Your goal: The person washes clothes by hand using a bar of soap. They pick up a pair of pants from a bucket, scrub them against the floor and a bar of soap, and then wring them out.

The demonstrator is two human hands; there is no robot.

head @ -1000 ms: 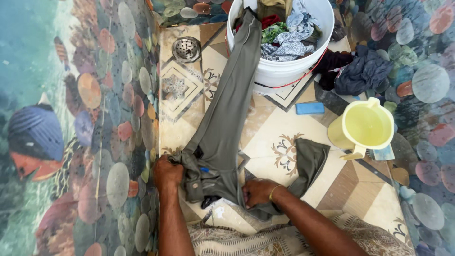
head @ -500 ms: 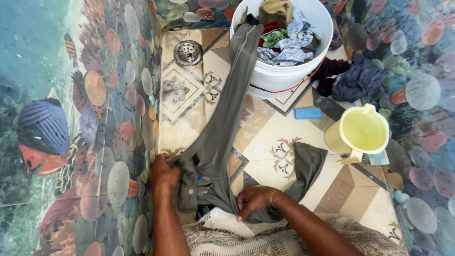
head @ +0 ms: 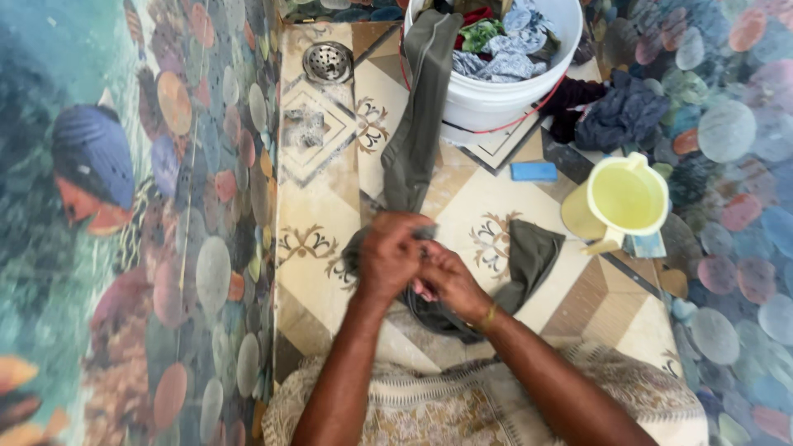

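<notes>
On patterned tile, hands (head: 417, 264) bunching limp olive trousers (head: 421, 124)

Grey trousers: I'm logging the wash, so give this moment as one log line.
left hand: gripping grey trousers | right hand: gripping them too | trouser leg: draped over white bucket

the trousers (head: 421, 124) are plain olive-grey. the bucket (head: 496, 103) is white with a thin red handle, and the clothes (head: 504, 41) in it show red, green and a pale blue-and-white print. the heap of cloth (head: 615, 116) beside it is dark maroon and slate blue. the jug (head: 619, 202) is pale yellow. the soap bar (head: 534, 171) is bright blue. the floor tiles (head: 318, 198) are cream and tan with brown floral scrolls and grey diamond lines. the wall (head: 124, 206) bears blue water, orange-and-purple fish and rounded pebbles. the wrap (head: 462, 409) is beige with a fine brown pattern.
</notes>
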